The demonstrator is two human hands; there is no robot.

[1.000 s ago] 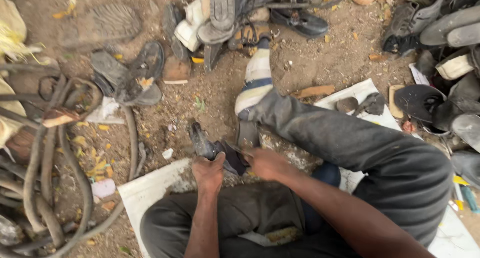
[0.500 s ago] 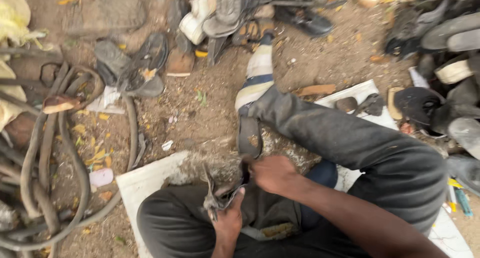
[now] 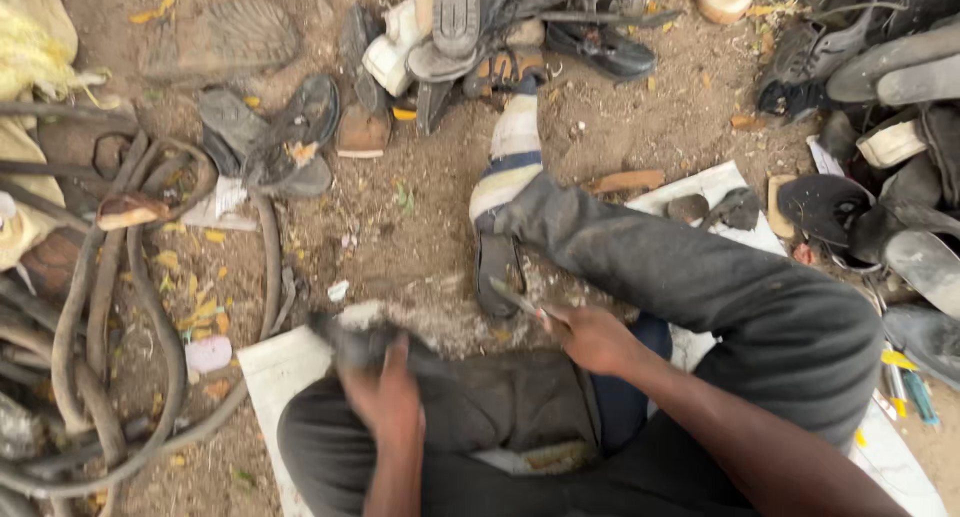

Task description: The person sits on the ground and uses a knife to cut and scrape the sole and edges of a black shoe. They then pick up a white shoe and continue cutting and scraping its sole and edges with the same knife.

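Two bare hands low in view, apart. Left hand (image 3: 385, 402) at about seven o'clock, blurred, clamped on a dark shoe piece (image 3: 350, 342) over the left knee; long axis of that piece running roughly nine to three o'clock, though blur hides which end leads. Right hand (image 3: 595, 339) near centre, closed around one thin metal tool (image 3: 520, 302), its long axis slanting up toward ten o'clock, tip pointing at a dark sole (image 3: 497, 272) on the dirt just beside the striped sock (image 3: 510, 162). One white board (image 3: 275, 367) underneath. Pile of worn shoes (image 3: 470, 27) at twelve o'clock, too tangled to count. Coiled rubber hoses (image 3: 90, 307) at nine o'clock.
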